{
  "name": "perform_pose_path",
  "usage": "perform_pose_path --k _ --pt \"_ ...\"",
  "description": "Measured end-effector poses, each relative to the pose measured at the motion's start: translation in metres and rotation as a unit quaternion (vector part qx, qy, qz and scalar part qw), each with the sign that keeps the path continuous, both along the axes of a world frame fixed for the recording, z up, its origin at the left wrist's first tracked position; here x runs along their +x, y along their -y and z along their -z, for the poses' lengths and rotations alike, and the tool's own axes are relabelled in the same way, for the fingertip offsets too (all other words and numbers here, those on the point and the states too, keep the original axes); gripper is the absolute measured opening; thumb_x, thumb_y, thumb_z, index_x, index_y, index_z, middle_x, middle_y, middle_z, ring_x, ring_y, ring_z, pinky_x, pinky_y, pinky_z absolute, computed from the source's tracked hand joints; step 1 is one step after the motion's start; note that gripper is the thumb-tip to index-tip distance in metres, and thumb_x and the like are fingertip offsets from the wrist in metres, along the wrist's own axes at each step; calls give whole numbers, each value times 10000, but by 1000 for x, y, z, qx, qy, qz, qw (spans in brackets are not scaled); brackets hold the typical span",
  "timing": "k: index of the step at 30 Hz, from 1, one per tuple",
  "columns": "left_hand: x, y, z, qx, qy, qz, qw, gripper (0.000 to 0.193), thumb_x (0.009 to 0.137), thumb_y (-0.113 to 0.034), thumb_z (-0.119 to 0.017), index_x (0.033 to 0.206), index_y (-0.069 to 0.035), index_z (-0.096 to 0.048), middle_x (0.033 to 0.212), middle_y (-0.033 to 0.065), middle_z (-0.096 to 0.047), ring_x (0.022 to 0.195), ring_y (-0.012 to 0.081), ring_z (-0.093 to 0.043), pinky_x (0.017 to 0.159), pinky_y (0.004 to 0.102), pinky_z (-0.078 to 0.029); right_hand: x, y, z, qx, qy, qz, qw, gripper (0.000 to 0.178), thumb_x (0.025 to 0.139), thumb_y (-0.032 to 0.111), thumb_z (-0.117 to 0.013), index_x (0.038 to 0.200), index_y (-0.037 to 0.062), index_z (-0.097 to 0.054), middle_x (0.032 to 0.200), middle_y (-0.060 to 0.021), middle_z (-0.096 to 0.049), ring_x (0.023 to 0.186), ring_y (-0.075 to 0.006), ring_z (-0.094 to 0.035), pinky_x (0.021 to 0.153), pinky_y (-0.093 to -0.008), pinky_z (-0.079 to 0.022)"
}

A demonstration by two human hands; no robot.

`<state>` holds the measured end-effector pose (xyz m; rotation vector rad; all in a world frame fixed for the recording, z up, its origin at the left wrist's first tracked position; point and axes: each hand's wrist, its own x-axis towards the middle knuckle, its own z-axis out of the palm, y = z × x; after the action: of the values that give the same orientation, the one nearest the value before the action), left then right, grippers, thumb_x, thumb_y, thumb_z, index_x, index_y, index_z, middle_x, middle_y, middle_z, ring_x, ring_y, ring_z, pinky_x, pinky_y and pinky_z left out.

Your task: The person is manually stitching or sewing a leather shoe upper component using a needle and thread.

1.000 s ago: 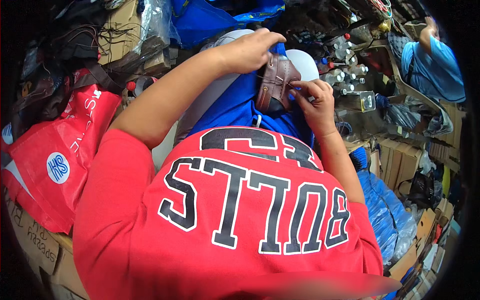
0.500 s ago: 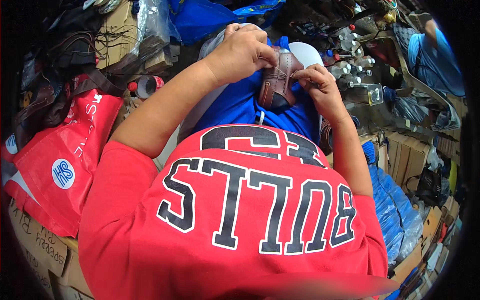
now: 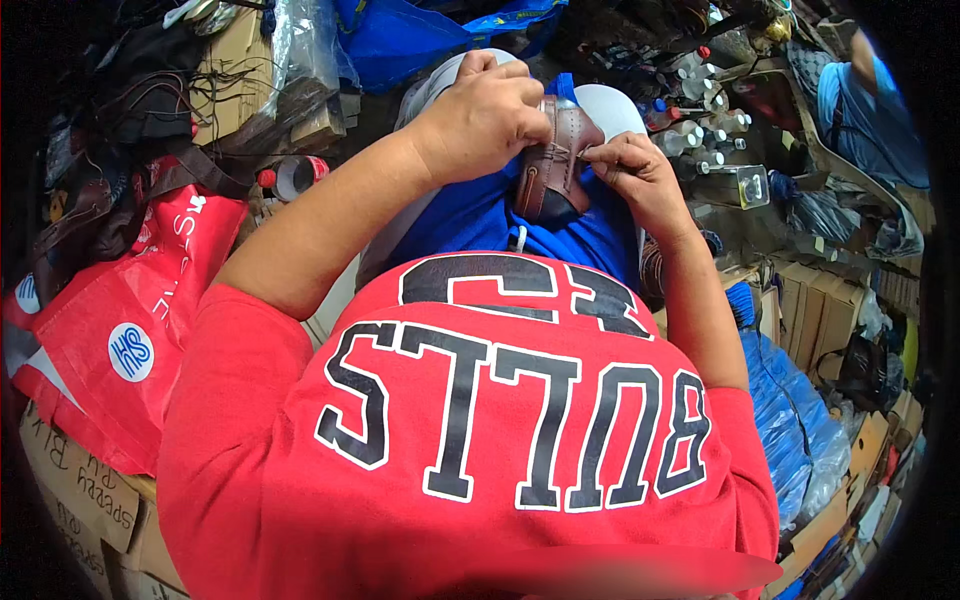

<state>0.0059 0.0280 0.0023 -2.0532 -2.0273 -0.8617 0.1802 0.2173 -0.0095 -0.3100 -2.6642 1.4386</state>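
A brown leather shoe (image 3: 552, 172) with a dark toe lies across my lap, on the blue cloth of my shorts. Thin lacing crosses its front. At the shoe's left side is my left hand (image 3: 487, 118), its fingers curled closed around one end of the shoelace, most of that grip hidden by the knuckles. On the other side my right hand (image 3: 636, 172) pinches the shoelace (image 3: 582, 155) between thumb and forefinger, close against the leather.
A red bag (image 3: 130, 330) and a plastic bottle (image 3: 297, 177) are at left. Several clear bottles (image 3: 690, 130) stand at the far right. Cardboard boxes (image 3: 815, 310) and a blue plastic-wrapped bundle (image 3: 785, 410) lie right of me. A person in light blue (image 3: 875, 120) is at the far right edge.
My right hand has shifted slightly, still pinching at the shoe. The shoe has tilted a little, and my left hand has moved slightly down.
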Motion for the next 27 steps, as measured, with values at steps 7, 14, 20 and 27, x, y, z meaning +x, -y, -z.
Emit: perform_pose_path --k 7,14,20,27 --pt "3 4 -5 -2 -22 23 999 140 702 -82 -663 793 -187 -686 819 -13 -565 916 185 -545 890 419 -335 -2 0 0 -13 5 -10 1000 159 775 68 -677 917 116 -729 810 -24 -632 844 -171 -555 761 -294 -440" --pt "-9 -2 -11 0 -54 24 998 144 699 -85 -662 784 -201 -680 813 -13 -540 934 180 -538 870 386 -336 -2 1 -1 -12 17 -1 1000 164 785 60 -669 930 118 -722 842 -19 -627 871 -175 -540 781 -293 -441" --pt "-11 -4 -5 -9 -33 28 999 149 691 -88 -664 778 -210 -672 815 -10 -533 936 177 -537 857 378 -340 -4 0 -3 -2 22 -10 1000 193 773 36 -662 938 121 -718 848 -20 -620 897 -178 -530 806 -293 -431" --pt "3 -4 -24 -18 -162 49 985 10 693 -145 -603 686 -151 -603 817 -1 -533 933 176 -539 892 378 -357 -4 -2 0 -19 24 -5 1000 200 764 30 -667 936 118 -719 852 -20 -619 896 -175 -530 807 -296 -433"
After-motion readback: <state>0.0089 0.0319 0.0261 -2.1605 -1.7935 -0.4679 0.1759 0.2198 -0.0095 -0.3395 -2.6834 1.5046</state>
